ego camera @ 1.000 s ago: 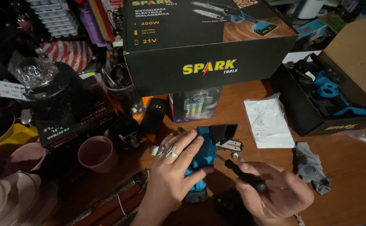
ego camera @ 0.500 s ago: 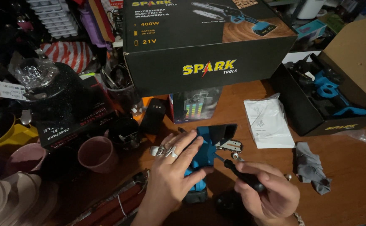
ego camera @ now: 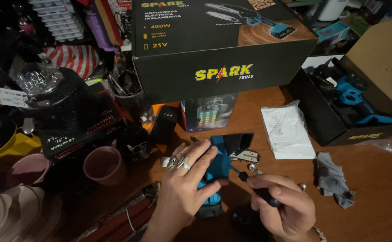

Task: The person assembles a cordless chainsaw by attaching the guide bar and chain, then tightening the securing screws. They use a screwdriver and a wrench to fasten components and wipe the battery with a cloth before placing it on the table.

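On a brown wooden table [ego camera: 375,197], 2 bare hands work on a small blue-and-black cordless chainsaw [ego camera: 220,163] lying near the front centre. The left hand [ego camera: 185,186], wearing silver rings, lies flat with fingers spread over the saw's blue body, pressing it down. The right hand [ego camera: 285,208] is closed around a black-handled screwdriver [ego camera: 256,186], whose tip meets the saw beside its short chain bar [ego camera: 245,156]. Right of the saw lie a white plastic bag of papers [ego camera: 288,132] and a crumpled grey cloth [ego camera: 332,179]. A large black cardboard box [ego camera: 223,49] stands at the far side; a pink cup [ego camera: 104,165] sits left.
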